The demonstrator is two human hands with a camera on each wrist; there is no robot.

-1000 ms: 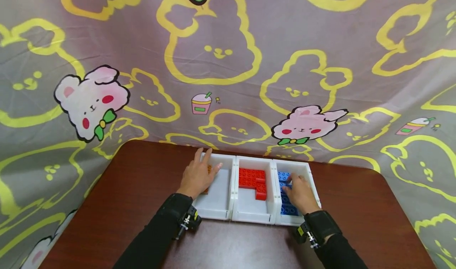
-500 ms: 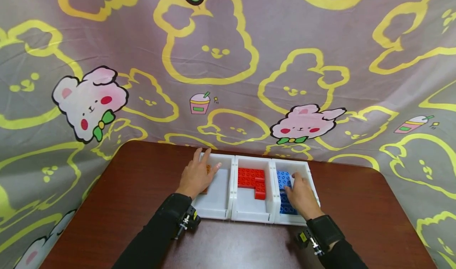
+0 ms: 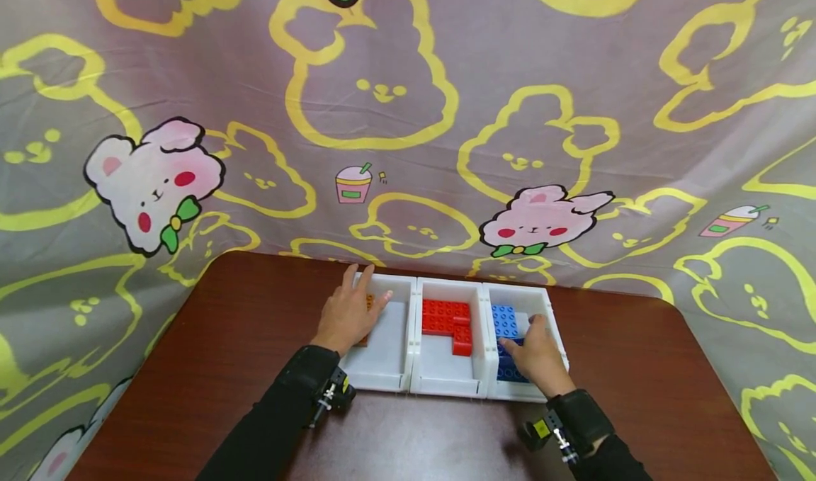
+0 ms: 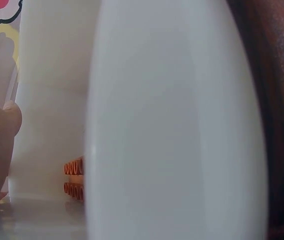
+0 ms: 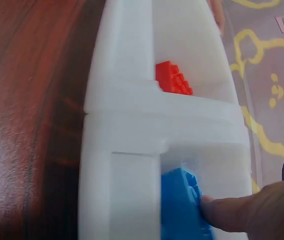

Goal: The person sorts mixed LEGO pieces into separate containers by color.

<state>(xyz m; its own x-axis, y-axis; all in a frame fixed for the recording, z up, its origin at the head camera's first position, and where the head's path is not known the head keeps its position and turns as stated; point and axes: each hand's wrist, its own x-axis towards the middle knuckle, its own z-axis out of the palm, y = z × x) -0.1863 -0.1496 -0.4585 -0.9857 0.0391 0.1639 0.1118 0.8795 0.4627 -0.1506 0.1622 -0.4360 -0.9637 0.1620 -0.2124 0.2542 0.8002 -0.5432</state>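
Observation:
Three white bins stand side by side on the table. My left hand lies flat with straight, spread fingers over the left bin, partly covering an orange brick. The middle bin holds an L of red bricks. My right hand is inside the right bin, its thumb and fingers curled round the blue bricks. A fingertip presses the blue brick's side.
The bins sit near the far edge of a dark red-brown table with rounded corners. Behind and around it hangs a grey cloth printed with yellow and pink bunnies. Both forearms wear black sleeves.
My right hand has drawn back toward me in the right bin, uncovering more blue bricks at the far end. The left hand has stayed on the left bin.

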